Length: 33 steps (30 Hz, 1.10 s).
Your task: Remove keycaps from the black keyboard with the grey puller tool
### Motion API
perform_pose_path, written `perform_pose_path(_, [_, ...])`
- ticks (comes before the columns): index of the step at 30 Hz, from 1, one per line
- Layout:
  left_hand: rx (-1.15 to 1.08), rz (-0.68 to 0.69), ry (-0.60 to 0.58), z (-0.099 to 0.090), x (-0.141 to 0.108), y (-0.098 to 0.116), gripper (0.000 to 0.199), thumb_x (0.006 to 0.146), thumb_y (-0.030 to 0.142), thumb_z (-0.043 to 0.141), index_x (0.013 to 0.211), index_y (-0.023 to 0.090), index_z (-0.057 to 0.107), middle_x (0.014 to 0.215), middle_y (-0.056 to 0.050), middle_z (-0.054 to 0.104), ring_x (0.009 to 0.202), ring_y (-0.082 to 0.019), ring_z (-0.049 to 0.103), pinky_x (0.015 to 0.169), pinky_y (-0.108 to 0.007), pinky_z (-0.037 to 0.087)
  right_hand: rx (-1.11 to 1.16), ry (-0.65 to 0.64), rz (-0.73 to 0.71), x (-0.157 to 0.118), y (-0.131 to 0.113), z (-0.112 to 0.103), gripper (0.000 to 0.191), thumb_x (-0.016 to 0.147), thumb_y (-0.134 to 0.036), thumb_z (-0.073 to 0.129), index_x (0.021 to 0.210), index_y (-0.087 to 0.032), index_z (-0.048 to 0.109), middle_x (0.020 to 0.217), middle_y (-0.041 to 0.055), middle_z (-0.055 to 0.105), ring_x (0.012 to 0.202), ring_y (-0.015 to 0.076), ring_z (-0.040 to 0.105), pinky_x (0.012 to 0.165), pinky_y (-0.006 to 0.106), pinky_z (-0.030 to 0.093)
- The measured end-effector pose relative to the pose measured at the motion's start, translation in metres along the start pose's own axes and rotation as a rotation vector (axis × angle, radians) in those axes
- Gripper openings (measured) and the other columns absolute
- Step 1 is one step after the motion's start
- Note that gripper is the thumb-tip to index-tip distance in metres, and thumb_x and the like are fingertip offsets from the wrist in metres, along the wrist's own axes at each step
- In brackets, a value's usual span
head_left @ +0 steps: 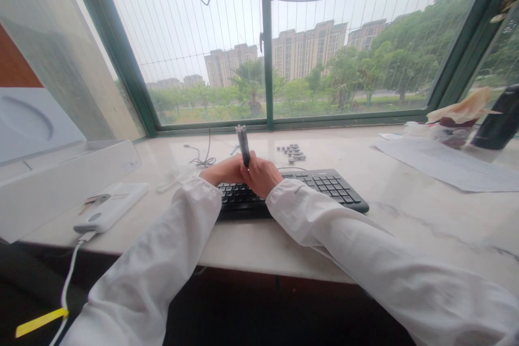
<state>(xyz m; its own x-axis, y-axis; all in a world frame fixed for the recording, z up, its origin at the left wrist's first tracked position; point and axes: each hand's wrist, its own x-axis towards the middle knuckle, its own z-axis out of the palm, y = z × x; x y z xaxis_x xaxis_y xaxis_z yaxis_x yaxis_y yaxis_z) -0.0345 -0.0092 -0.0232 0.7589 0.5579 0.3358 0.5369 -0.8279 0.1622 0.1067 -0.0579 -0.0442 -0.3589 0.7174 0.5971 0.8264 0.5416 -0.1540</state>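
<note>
A black keyboard (334,186) lies on the pale countertop in front of me. My right hand (263,174) is over its middle, fingers closed around a slim dark tool (243,146) with a pale, ragged tip; the tool stands nearly upright, tip up, and its exact kind is unclear. My left hand (225,169) is bent inward over the keyboard's left part, against the right hand. Its fingers are mostly hidden, so whether it grips anything does not show. Behind the keyboard sit several loose keycaps (294,151) in rough rows.
Left are a white power bank (117,203) with a cable, keys (95,200) on it, and a white open box (60,184). A thin cable (205,161) coils behind my left hand. Paper sheets (450,165) and a dark bottle (497,119) are right. A window stands behind.
</note>
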Motion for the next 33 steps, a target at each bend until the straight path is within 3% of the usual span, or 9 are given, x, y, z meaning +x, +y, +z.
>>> perform_pose_path(3, [-0.057,-0.032,-0.151,-0.006,-0.001,0.000,0.019,0.072,0.031,0.067,0.080,0.014,0.070,0.077,-0.001,0.070,0.068,-0.013,0.059,0.062,-0.021,0.046,-0.060,0.065,0.130,0.004,0.008,-0.008,0.031,0.095,-0.037,0.028,0.107,-0.013,0.044,0.080,0.0098,0.068,0.068,0.0229,0.064,0.058,0.028,0.038])
perform_pose_path(7, [-0.151,-0.081,-0.195,-0.011,-0.001,0.002,0.021,0.074,0.037,0.066,0.083,0.019,0.072,0.078,0.001,0.071,0.065,-0.010,0.062,0.063,-0.020,0.047,-0.147,0.138,0.326,0.009,0.025,-0.026,0.037,0.097,-0.037,0.022,0.110,-0.013,0.046,0.077,0.0103,0.068,0.070,0.0251,0.065,0.061,0.029,0.039])
perform_pose_path(16, [-0.090,-0.054,0.016,-0.008,-0.001,0.008,0.019,0.070,0.022,0.065,0.089,0.019,0.067,0.079,0.002,0.071,0.064,-0.009,0.062,0.064,-0.020,0.048,-0.199,0.015,0.437,0.009,0.053,-0.034,0.037,0.096,-0.038,0.025,0.111,-0.015,0.050,0.082,0.0126,0.068,0.078,0.0288,0.066,0.070,0.036,0.043])
perform_pose_path(23, [-0.083,-0.023,0.129,-0.001,0.001,0.008,0.020,0.070,0.017,0.062,0.089,0.018,0.067,0.080,0.001,0.071,0.059,-0.008,0.059,0.060,-0.020,0.046,-0.090,-0.035,0.537,0.009,0.073,-0.022,0.038,0.093,-0.039,0.032,0.108,-0.015,0.057,0.094,0.0165,0.068,0.087,0.0297,0.064,0.075,0.038,0.044])
perform_pose_path(27, [-0.057,-0.043,0.186,0.005,0.002,0.004,0.020,0.071,0.017,0.063,0.090,0.019,0.068,0.081,0.002,0.071,0.054,-0.007,0.056,0.058,-0.021,0.046,0.061,-0.054,0.628,0.014,0.084,-0.019,0.041,0.091,-0.044,0.036,0.104,-0.015,0.063,0.096,0.0147,0.068,0.087,0.0258,0.063,0.073,0.033,0.043])
perform_pose_path(33, [-0.007,-0.046,0.282,0.011,0.003,-0.004,0.019,0.071,0.014,0.063,0.087,0.019,0.069,0.078,0.002,0.071,0.063,-0.010,0.062,0.069,-0.023,0.050,0.374,-0.301,0.440,0.017,0.080,-0.017,0.031,0.084,-0.040,0.050,0.087,-0.016,0.069,0.076,0.0052,0.068,0.070,0.0159,0.060,0.064,0.024,0.040])
